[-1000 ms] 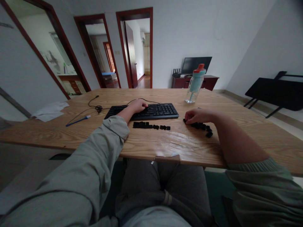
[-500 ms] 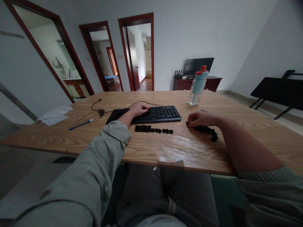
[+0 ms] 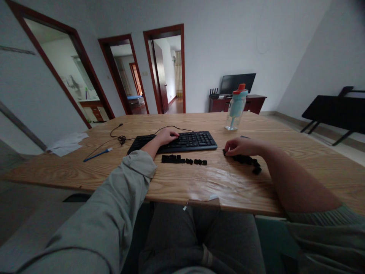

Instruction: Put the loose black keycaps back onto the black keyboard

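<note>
Wood-grain table [image 3: 51, 171] seen from above, wearer at 6 o'clock. Black keyboard [image 3: 199, 140] lies at 12, its cord [image 3: 122, 140] bunched at 10. L hand [image 3: 167, 137] rests on keyboard, fingers curled close together; can't tell if they grip anything. Row of small black caps [image 3: 172, 160] sits nr centre, btwn keyboard & wearer. R hand [image 3: 239, 147], at 3, has fingertips drawn in at a cap at L end of a loose pile [image 3: 249, 161]; can't tell if it's pinched. Clear bottle [image 3: 236, 108] w/ red lid stands upright at 1; blue brush [image 3: 98, 154] at 9, white paper [image 3: 67, 144] at 10. Surface has glare twd 6.

Room: pale wall [image 3: 211, 49], red-brown doorways [image 3: 183, 68] at 10, 11 & nearly 12; TV [image 3: 238, 83] on dark-red cabinet [image 3: 258, 102] at 1.
</note>
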Tool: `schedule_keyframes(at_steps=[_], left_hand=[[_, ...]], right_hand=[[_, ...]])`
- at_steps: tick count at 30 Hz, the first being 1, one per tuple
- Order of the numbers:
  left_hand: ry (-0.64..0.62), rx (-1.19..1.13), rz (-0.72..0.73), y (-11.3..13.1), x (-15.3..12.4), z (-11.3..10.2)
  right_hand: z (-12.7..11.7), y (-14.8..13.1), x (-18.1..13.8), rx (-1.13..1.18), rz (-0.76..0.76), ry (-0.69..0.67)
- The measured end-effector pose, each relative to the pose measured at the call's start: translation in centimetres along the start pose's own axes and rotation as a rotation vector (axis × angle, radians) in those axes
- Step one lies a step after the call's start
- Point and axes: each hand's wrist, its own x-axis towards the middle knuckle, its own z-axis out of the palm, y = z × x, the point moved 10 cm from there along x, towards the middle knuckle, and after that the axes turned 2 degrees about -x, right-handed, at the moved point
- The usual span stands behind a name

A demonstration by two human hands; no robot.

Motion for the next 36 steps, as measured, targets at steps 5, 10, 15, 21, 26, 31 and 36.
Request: schedule_keyframes(at_steps=[5, 10, 15, 21, 26, 31, 36], left_hand=[[0.029, 0.078, 0.023, 0.5, 0.0, -0.1], [0.042, 0.181, 0.032, 1.3, -0.3, -0.6], [-0.020, 0.218, 0.006, 1.5, -0.4, -0.4], [-0.012, 0.205, -0.025, 1.3, -0.6, -0.6], [0.038, 0.174, 0.073, 1.7, -0.7, -0.6], [0.010, 0.146, 0.074, 1.5, -0.5, -0.4], [0.031, 0.121, 0.053, 1.4, -0.4, -0.4]], right_hand=[[0.0, -0.1, 0.0, -0.010, 0.001, -0.001], [0.1, -0.2, -0.1, 0.018, 0.001, -0.007], [0.1, -0.1, -0.1, -0.006, 0.012, -0.004], [0.1, -0.3, -0.3, -0.026, 0.020, -0.009], [0.0, -0.7, -0.4, -0.001, 0.025, -0.024], [0.1, -1.1, -0.7, 0.010, 0.044, -0.069], [-0.2, -0.9, -0.9, -0.028, 0.038, -0.036]])
